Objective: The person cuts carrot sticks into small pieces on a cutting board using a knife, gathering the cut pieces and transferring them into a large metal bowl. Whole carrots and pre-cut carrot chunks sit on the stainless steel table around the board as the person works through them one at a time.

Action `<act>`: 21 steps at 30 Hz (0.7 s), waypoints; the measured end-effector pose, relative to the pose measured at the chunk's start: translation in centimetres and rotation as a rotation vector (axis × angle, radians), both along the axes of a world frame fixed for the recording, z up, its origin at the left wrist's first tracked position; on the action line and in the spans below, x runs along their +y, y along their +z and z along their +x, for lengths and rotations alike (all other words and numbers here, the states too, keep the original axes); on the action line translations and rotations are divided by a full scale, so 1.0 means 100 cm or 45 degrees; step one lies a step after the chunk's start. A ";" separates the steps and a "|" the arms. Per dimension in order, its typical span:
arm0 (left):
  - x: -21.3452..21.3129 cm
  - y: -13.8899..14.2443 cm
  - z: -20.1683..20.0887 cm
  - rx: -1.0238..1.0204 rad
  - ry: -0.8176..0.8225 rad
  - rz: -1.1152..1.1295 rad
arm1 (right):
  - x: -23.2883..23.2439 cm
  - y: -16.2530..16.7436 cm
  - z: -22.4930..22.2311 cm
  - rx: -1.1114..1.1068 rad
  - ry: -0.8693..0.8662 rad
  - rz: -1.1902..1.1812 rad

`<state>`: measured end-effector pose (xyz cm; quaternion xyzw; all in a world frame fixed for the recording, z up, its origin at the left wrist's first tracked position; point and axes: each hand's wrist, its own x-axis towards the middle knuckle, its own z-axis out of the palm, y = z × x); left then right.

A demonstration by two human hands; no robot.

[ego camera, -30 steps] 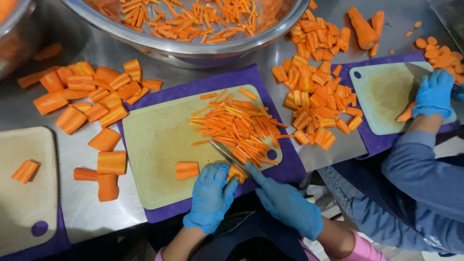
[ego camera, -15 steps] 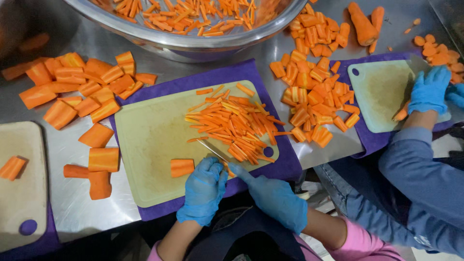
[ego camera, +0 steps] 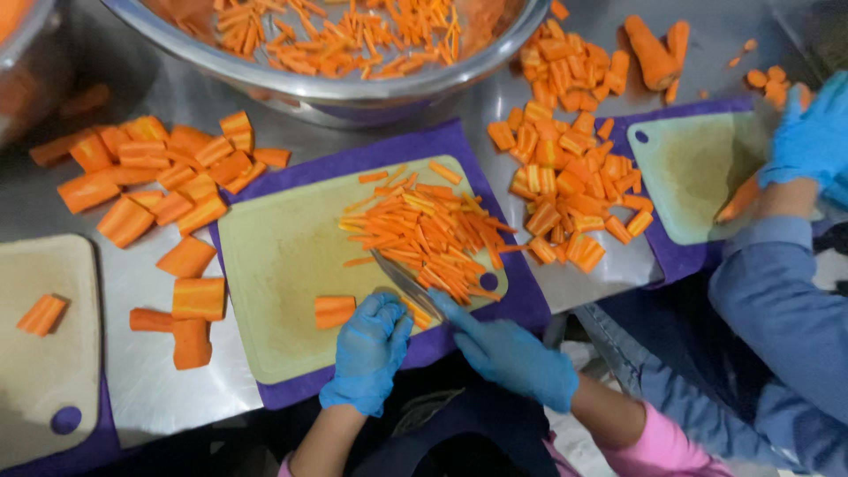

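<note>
- The right hand (ego camera: 517,353), in a blue glove, is closed around the handle of a knife (ego camera: 405,283), its blade angled up and left at the near edge of the pile of carrot sticks (ego camera: 428,230).
- The left hand (ego camera: 369,352), also gloved, is curled with fingertips pressing a carrot piece beside the blade; most of that piece is hidden under the fingers.
- Compared with half a second ago, both hands sit in nearly the same place, and the blade has shifted only slightly along the pile.
- A short carrot chunk (ego camera: 334,311) lies just left of the left hand.
- The pale green cutting board (ego camera: 274,265) has bare room on its left half; it rests on a purple mat (ego camera: 459,146).
- Thick carrot blocks (ego camera: 163,177) crowd the steel table left of the board; a metal bowl (ego camera: 353,88) borders its far edge.
- A co-worker's gloved hand (ego camera: 808,141) works at a second board (ego camera: 698,172) far right.
</note>
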<state>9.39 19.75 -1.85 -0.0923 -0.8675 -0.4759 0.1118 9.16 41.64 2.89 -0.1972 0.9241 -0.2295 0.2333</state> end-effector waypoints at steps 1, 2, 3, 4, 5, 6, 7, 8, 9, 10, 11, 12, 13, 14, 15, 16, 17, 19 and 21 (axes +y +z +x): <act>0.000 0.000 -0.001 0.048 0.022 -0.004 | 0.005 0.001 0.003 0.046 0.026 0.046; 0.001 -0.001 -0.001 0.067 0.039 -0.008 | 0.007 0.001 0.008 0.063 0.045 0.092; 0.001 -0.001 0.000 0.025 0.020 -0.016 | 0.007 0.000 0.013 0.099 0.062 0.143; 0.001 -0.002 0.000 -0.018 0.001 -0.024 | 0.007 -0.001 0.017 0.132 0.079 0.193; 0.002 -0.004 0.000 -0.050 -0.016 -0.032 | 0.004 -0.002 0.020 0.177 0.097 0.244; 0.002 -0.005 0.000 -0.022 -0.009 -0.045 | 0.000 -0.004 0.022 0.093 0.095 0.303; 0.003 -0.007 0.000 0.012 -0.002 -0.058 | -0.005 -0.007 0.022 0.015 0.092 0.361; 0.003 -0.009 0.000 0.046 0.010 -0.070 | -0.010 -0.009 0.021 -0.062 0.094 0.419; 0.003 -0.011 0.000 0.039 0.020 -0.071 | -0.014 -0.011 0.016 0.003 0.089 0.357; 0.003 -0.013 0.000 0.016 0.020 -0.074 | -0.019 -0.013 0.014 0.051 0.078 0.294; 0.002 -0.014 0.001 -0.004 0.024 -0.076 | -0.021 -0.014 0.011 0.103 0.068 0.231; 0.002 -0.015 0.002 -0.013 0.016 -0.054 | -0.021 -0.013 0.008 0.063 0.042 0.191; 0.002 -0.015 0.001 -0.017 0.018 -0.031 | -0.020 -0.013 0.004 0.030 0.025 0.152; 0.001 -0.016 0.001 -0.025 0.019 -0.007 | -0.019 -0.011 0.003 -0.008 0.007 0.113; 0.001 -0.016 0.002 -0.043 0.028 -0.023 | -0.017 -0.009 0.004 0.009 0.004 0.046; 0.001 -0.015 0.002 -0.052 0.036 -0.038 | -0.013 -0.006 0.006 0.036 -0.001 -0.020; 0.001 -0.015 0.000 -0.048 0.053 -0.053 | -0.011 -0.004 0.006 0.076 0.004 -0.087; 0.001 -0.015 -0.001 0.011 0.051 -0.001 | -0.007 0.001 0.012 0.078 0.025 0.055; 0.001 -0.015 -0.002 0.002 0.045 0.008 | -0.007 0.004 0.017 0.039 0.045 0.169</act>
